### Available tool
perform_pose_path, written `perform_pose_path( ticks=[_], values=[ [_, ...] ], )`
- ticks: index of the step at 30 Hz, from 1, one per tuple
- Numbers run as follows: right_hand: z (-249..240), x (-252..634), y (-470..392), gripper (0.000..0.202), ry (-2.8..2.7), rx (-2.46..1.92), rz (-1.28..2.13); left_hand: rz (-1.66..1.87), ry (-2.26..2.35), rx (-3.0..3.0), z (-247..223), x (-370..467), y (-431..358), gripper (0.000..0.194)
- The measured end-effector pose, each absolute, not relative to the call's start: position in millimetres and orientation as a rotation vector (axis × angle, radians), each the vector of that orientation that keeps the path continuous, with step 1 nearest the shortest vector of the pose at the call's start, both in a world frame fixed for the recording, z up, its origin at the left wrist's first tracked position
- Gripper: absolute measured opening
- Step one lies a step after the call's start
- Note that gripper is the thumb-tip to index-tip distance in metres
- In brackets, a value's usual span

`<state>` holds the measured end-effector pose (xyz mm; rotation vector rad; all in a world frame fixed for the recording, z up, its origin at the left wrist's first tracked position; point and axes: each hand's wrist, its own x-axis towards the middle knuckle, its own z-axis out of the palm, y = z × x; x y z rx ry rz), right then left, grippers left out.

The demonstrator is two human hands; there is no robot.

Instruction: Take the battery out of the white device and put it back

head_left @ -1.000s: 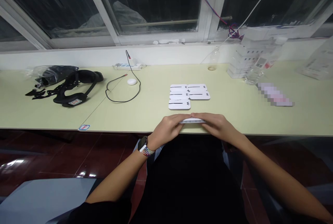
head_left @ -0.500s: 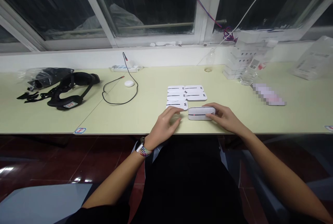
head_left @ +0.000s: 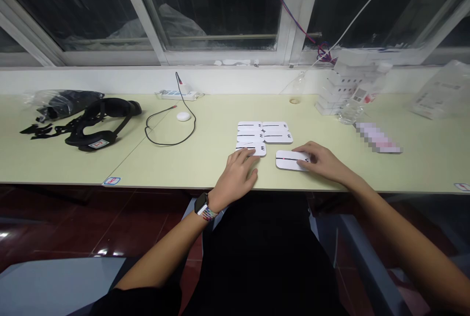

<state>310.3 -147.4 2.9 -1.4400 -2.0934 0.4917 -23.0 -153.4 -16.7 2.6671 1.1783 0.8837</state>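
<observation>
Several white rounded cards, each with a black line and a letter like W, lie in two columns on the pale table; one is the upper right card (head_left: 275, 126). My left hand (head_left: 237, 174) has its fingers spread, and its fingertips rest on the lower left card (head_left: 260, 149). To the right, my right hand (head_left: 319, 162) pinches the right end of a separate white card (head_left: 288, 159), which shows a black line with a small red mark. That card is apart from the others, near the table's front edge.
Black headset parts (head_left: 99, 125) and a plastic bag are at the left. A black cable (head_left: 169, 145) loops around a white round object (head_left: 183, 116) below a power strip (head_left: 178, 95). White boxes (head_left: 332, 91), a clear bottle (head_left: 347, 110) and a blurred-out flat object (head_left: 378, 137) stand or lie at the right.
My right hand has moved slightly right with its card, which now lies flatter and farther from the other cards. My left hand has come onto the lower left card.
</observation>
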Motion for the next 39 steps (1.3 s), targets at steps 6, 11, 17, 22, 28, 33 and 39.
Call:
perform_pose_path(
  ticks=[6, 11, 17, 22, 28, 33, 39],
  values=[
    [6.7, 295.4, -144.8, 0.055, -2.321, -1.255, 0.382, 0.873, 1.161, 2.678, -16.6, -22.5, -153.9, 0.035],
    [23.2, 298.1, -84.8, 0.054, -2.249, -1.168, 0.374, 0.884, 1.156, 2.678, -16.0, -22.1, -154.2, 0.032],
    [25.2, 284.2, 27.0, 0.045, -2.139, -1.444, 0.536, 0.891, 1.160, 2.671, -15.5, -22.2, -155.5, 0.030],
    [17.4, 279.1, 70.5, 0.043, -2.101, -1.410, 0.688, 0.891, 1.155, 2.665, -16.6, -21.7, -156.6, 0.028],
    [12.8, 283.0, 76.5, 0.039, -2.105, -1.408, 0.677, 0.891, 1.153, 2.664, -16.5, -21.6, -156.8, 0.028],
    [-0.6, 270.8, 56.1, 0.049, -2.049, -1.423, 0.433, 0.884, 1.155, 2.655, -16.5, -21.7, -156.7, 0.027],
    [-14.0, 250.0, 23.3, 0.053, -2.184, -1.467, 0.395, 0.860, 1.169, 2.656, -15.2, -21.1, -156.9, 0.025]
  ],
)
